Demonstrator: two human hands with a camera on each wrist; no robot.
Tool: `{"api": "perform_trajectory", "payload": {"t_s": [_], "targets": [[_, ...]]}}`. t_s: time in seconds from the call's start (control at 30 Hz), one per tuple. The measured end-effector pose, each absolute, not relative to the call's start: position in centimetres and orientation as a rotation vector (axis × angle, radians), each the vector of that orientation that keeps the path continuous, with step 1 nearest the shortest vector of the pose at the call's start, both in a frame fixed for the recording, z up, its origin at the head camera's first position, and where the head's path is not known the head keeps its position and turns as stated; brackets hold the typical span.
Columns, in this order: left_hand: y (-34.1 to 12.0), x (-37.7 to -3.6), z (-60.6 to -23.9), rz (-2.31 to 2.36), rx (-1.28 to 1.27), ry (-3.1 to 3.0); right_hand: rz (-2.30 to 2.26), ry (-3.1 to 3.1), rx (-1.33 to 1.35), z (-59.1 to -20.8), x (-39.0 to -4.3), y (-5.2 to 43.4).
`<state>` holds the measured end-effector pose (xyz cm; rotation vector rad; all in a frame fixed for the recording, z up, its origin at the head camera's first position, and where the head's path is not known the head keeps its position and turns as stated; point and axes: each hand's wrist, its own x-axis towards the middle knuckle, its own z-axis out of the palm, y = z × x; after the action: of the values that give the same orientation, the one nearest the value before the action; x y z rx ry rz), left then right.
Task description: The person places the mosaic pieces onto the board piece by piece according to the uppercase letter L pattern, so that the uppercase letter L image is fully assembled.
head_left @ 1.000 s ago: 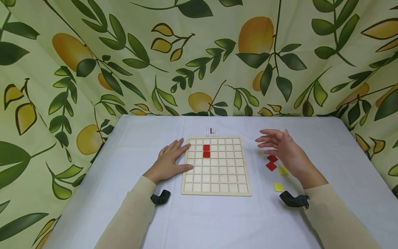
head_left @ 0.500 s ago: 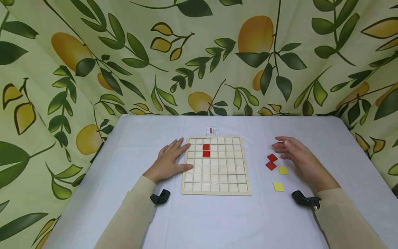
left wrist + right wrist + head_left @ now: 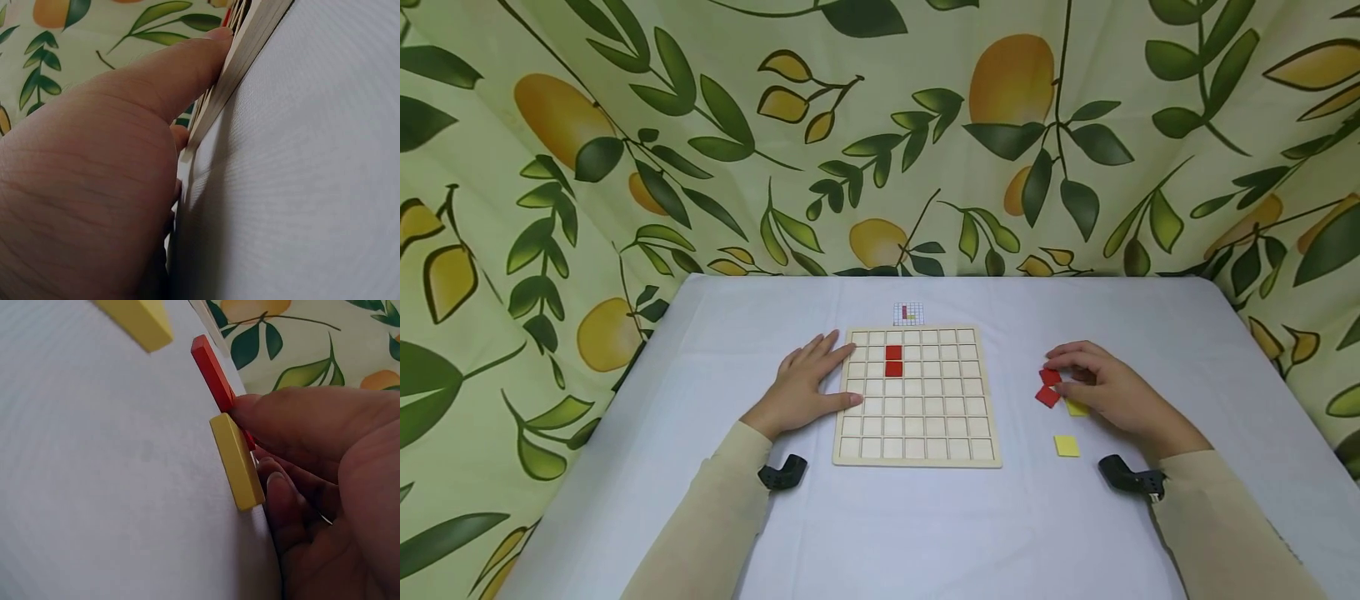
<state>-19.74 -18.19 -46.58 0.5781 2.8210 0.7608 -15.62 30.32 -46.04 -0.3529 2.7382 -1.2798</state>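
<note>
My left hand (image 3: 799,390) rests at the left edge of a wooden grid board (image 3: 841,461), thumb and index fingertip over its rim, fingers extended. Two red square tiles (image 3: 893,360) sit in its cells, one above the other. To the right of the board, my right hand (image 3: 1112,392) has its thumb and fingertips round the farther loose red tile (image 3: 1049,377), pinching it at the table. A nearer red tile (image 3: 1047,397) lies corner to corner with it. Beneath the hand a yellow tile (image 3: 237,462) is partly hidden in the head view.
Another yellow tile (image 3: 1067,446) lies nearer the front. Behind the board is a small printed grid card (image 3: 908,313) with red and yellow marks. A white cloth (image 3: 925,533) covers the table; a fruit-patterned curtain (image 3: 820,192) hangs behind and at both sides.
My right hand has drawn back to the right from above the tiles, then come down with its fingers closing on the farther red tile. My left hand has stayed on the board.
</note>
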Motion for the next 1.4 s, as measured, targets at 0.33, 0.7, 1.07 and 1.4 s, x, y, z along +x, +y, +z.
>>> {"api": "perform_trajectory", "payload": {"t_s": [0.33,0.7,1.07,1.4], "targets": [[-18.1,-19.8,-46.5,0.757,0.564,2.816,-1.237,2.811,-0.231,-45.9,-15.5,29.4],[-18.1,-19.7,-46.5,0.765,0.57,2.81,-1.254,2.903,-0.1,-45.3,-14.9,28.5],[-18.3,-19.7,-46.4,0.768,0.584,2.808,-1.402,2.838,-0.175,-43.7,-14.3,26.5],[-18.3,-19.8,-46.5,0.766,0.585,2.812,-1.485,2.767,-0.265,-42.9,-13.8,24.6]]}}
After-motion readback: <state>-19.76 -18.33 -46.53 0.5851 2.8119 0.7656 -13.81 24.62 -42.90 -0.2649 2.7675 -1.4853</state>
